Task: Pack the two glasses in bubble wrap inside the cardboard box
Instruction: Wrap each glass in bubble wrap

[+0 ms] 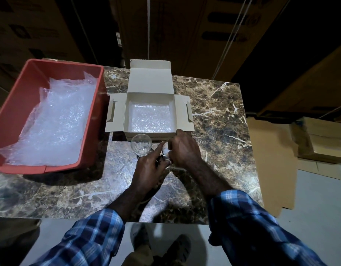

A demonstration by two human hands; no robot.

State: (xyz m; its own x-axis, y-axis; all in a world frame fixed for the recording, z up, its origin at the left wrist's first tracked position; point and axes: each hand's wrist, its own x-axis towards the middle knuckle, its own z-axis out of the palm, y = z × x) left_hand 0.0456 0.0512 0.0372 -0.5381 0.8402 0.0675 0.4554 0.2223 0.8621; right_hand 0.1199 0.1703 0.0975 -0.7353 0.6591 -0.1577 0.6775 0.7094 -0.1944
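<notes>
A marble-patterned table (219, 116) carries everything, seen from above and from its near edge. At its left edge, reaching to the far left corner, sits a red bin (18, 104) heaped with loose bubble wrap (56, 123). The bin's right wall stands just beside the left flap of the cardboard box (182, 112).

The box stands at the middle of the table toward the far edge, open, its lid folded back over that edge and its side flaps spread flat to either side. A sheet (150, 118) of the same wrap lies flat on the box floor.

Just in front of the box's near wall stands one glass (141, 145), upright on the table, mouth up and empty. The second glass (165, 151) is right beside it, toward the right, between the two hands and mostly hidden by them; only a bit of clear rim and wall shows.

The right hand (185, 150) is curled over that second glass from the right, fingers closed on it, knuckles near the box's near right corner. The left hand (148, 169) meets it from the near side, forefinger stretched up along the glass and the other fingers folded in beneath; whether they truly clamp the glass cannot be told. Both arms wear blue plaid sleeves (248, 223).

Off the table's right edge, flat cardboard (269, 162) lies on the floor.
</notes>
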